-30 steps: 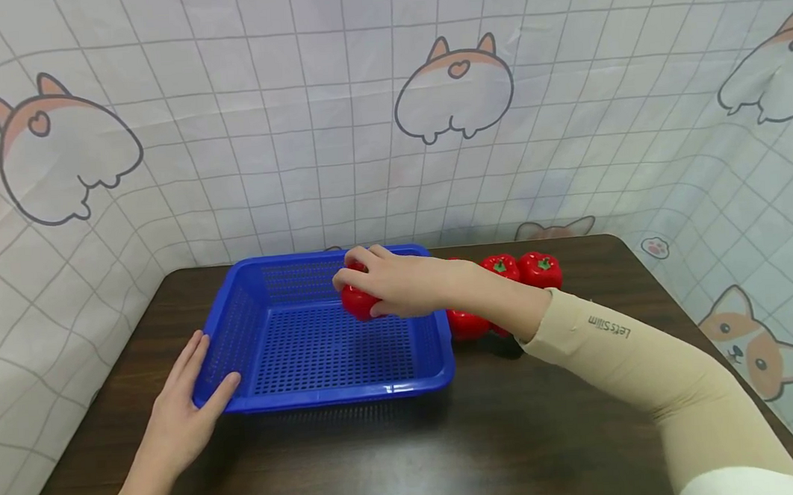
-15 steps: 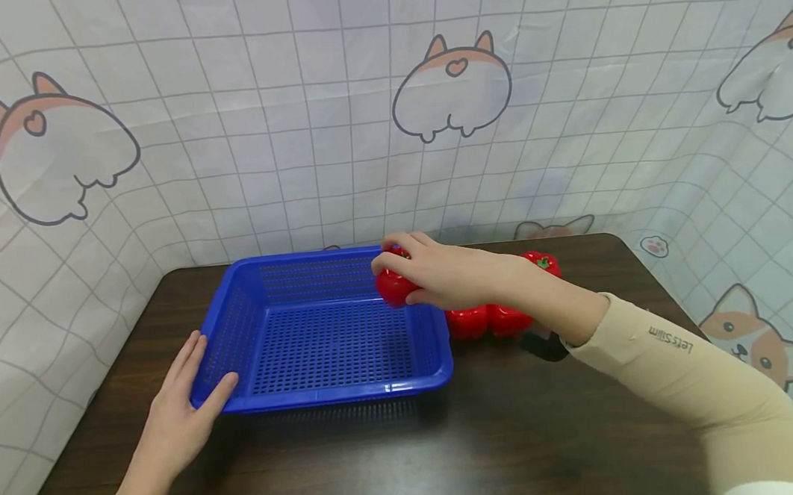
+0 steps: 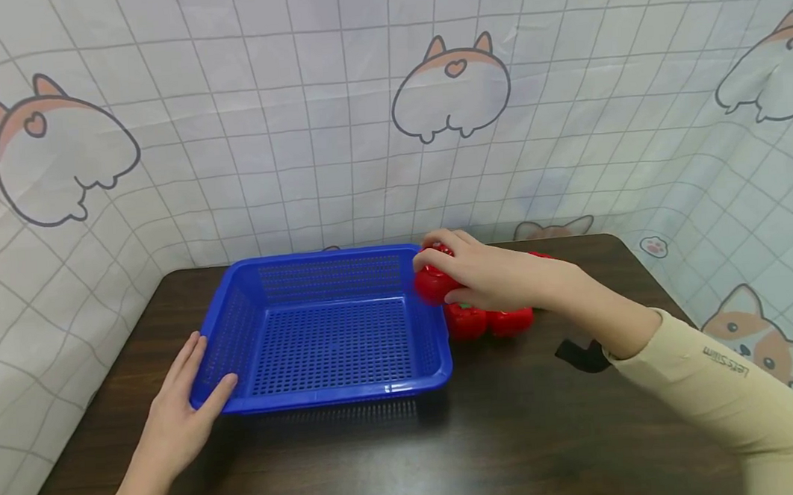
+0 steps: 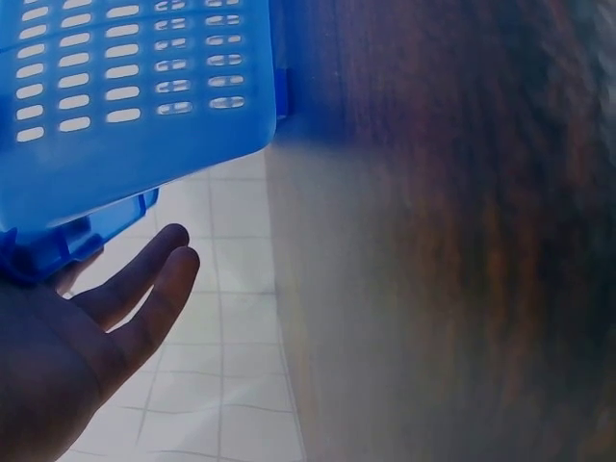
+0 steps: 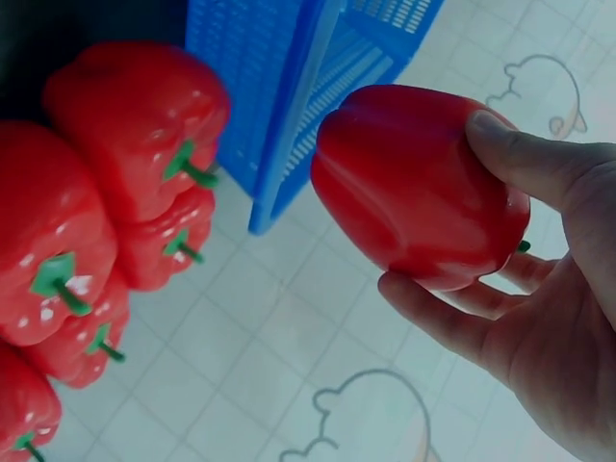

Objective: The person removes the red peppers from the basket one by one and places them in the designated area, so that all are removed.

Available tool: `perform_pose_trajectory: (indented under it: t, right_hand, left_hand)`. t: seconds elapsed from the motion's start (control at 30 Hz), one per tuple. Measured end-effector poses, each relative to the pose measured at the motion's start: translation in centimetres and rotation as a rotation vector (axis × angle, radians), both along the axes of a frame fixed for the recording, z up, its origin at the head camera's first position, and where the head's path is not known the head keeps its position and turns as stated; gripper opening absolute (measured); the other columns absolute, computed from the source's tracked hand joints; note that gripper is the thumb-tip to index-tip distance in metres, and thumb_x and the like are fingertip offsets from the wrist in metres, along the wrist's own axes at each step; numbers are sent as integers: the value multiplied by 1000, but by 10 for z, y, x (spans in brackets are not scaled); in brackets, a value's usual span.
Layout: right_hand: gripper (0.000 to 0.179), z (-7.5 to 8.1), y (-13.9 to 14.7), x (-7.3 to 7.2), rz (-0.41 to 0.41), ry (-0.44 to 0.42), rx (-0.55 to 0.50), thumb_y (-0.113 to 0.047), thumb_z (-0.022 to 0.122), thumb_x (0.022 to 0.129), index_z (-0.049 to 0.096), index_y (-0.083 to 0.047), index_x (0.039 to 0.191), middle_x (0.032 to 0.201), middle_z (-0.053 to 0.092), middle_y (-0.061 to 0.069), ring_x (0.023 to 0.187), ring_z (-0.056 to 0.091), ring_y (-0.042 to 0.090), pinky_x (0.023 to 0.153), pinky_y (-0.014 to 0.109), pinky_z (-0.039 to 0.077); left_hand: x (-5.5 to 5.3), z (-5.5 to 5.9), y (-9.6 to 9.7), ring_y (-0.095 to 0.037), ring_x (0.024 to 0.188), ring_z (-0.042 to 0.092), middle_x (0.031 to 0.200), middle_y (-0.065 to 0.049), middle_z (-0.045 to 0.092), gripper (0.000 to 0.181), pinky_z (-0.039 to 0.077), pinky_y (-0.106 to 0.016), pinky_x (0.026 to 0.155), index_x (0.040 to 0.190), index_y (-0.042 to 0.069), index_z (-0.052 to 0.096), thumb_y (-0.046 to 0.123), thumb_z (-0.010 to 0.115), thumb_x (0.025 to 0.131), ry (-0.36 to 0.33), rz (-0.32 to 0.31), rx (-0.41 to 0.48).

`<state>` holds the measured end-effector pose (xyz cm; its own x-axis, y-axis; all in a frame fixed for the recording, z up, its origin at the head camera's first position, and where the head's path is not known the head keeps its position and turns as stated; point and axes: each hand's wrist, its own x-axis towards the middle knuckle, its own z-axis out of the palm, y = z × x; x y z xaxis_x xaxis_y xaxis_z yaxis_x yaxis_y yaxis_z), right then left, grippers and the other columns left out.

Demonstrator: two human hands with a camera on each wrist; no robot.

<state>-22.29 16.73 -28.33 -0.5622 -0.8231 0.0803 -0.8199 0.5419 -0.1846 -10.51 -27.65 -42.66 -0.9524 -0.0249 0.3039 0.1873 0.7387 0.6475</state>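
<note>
My right hand grips a red bell pepper above the right rim of the blue basket. The right wrist view shows thumb and fingers around this bell pepper, its green stem partly hidden by the hand. Several more red bell peppers stand on the table just right of the basket, some of them covered by my right arm. My left hand is at the basket's near left corner, thumb over the rim. In the left wrist view its fingers reach out fairly straight.
A dark brown table carries everything, with a white grid-patterned cloth hanging behind and at the sides. Under my right forearm a small black thing shows, its kind unclear.
My right hand has carried the bell pepper rightward, from over the basket's inside to over its right rim. The left hand has stayed in place at the corner.
</note>
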Motion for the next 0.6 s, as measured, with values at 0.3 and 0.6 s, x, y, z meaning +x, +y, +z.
perform_pose_trajectory:
  t: [0.3, 0.6]
  right_hand:
    - [51, -5, 31, 2, -8, -7, -61, -4, 74, 93, 49, -15, 136, 146, 40, 10, 136, 38, 32, 107, 49, 46]
    - [51, -8, 68, 2, -66, -47, -97, -1, 75, 92, 50, -15, 134, 146, 41, 8, 135, 38, 30, 104, 49, 48]
  left_hand:
    - [2, -1, 0, -51, 149, 22, 171, -9, 16, 77, 23, -76, 109, 164, 7, 24, 34, 63, 103, 6, -5, 9]
    - [0, -2, 0, -51, 148, 23, 170, -8, 17, 77, 24, -76, 108, 164, 8, 25, 35, 63, 103, 4, 1, 2]
